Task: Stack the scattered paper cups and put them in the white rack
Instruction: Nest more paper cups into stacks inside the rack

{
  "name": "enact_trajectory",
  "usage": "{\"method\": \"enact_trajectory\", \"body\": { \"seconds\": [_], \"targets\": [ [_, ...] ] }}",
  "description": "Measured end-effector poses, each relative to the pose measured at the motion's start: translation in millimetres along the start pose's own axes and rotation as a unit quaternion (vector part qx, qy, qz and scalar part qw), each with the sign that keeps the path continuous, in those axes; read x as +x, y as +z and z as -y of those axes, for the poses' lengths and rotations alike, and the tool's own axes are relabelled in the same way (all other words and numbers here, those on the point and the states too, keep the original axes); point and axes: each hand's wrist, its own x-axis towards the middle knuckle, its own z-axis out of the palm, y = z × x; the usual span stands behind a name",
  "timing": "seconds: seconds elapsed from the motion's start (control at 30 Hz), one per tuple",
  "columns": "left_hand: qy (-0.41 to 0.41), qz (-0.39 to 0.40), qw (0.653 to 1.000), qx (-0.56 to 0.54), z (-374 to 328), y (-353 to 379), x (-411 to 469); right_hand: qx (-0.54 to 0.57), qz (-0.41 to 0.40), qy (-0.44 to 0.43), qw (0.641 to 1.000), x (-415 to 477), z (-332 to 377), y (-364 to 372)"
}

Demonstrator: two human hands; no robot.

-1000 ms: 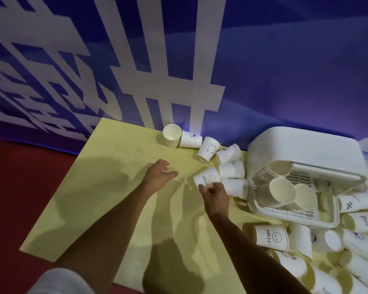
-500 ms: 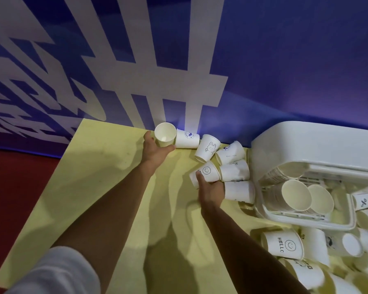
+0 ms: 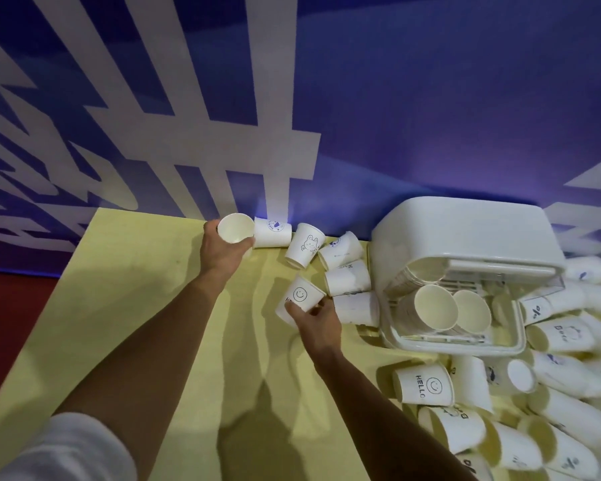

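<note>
Curling around a plain paper cup (image 3: 236,228) at the far edge of the yellow tabletop (image 3: 125,307): fingers (image 3: 247,244) of the left hand (image 3: 222,253), clasped on the cup's wall, open mouth tipped up toward the camera. Pinching the rim end of a smiley-face cup (image 3: 301,300): right hand (image 3: 318,322), fingers closed on it, cup lying on its side, long axis slanting from near-left to far-right, base away from the hand. Just beyond, a loose cluster of printed cups (image 3: 330,258) on their sides, touching one another, pointing various ways. Further right, white rack (image 3: 465,244), smooth rounded plastic with a slatted tray, holding nested cups (image 3: 434,307) with mouths toward the camera. Around and below the rack, a heap of more cups (image 3: 552,394), some marked HELLO. Behind everything, a blue wall (image 3: 431,98) with broad white stripes.
</note>
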Motion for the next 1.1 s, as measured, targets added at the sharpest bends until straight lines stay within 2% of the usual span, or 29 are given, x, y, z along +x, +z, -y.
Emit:
{"method": "enact_trajectory", "body": {
  "seconds": [0.13, 0.27, 0.4, 0.63, 0.8, 1.0, 1.1],
  "targets": [
    [-0.02, -0.009, 1.0, -0.018, 7, -10, -32, -0.022, 0.033, -0.043, 0.998, -8, 2, -21],
    [-0.025, 0.018, 0.999, -0.018, 10, -16, -72, 0.004, 0.052, -0.067, 0.996, -25, 11, -48],
    [-0.011, 0.073, 0.997, -0.008, 8, -10, -117, 0.036, 0.099, -0.087, 0.991, -42, 15, -80],
    [-0.009, 0.173, 0.985, 0.004, 4, 20, -193, 0.095, 0.134, -0.095, 0.982, -60, 9, -155],
    [0.016, 0.234, 0.972, 0.009, -11, 42, -229, 0.099, 0.091, -0.099, 0.986, -67, 1, -221],
    [0.032, 0.283, 0.958, 0.036, -19, 65, -259, 0.095, 0.103, -0.117, 0.983, -72, -6, -282],
    [0.037, 0.294, 0.954, 0.042, -23, 70, -271, 0.093, 0.076, -0.126, 0.985, -67, -12, -305]
  ]
}}
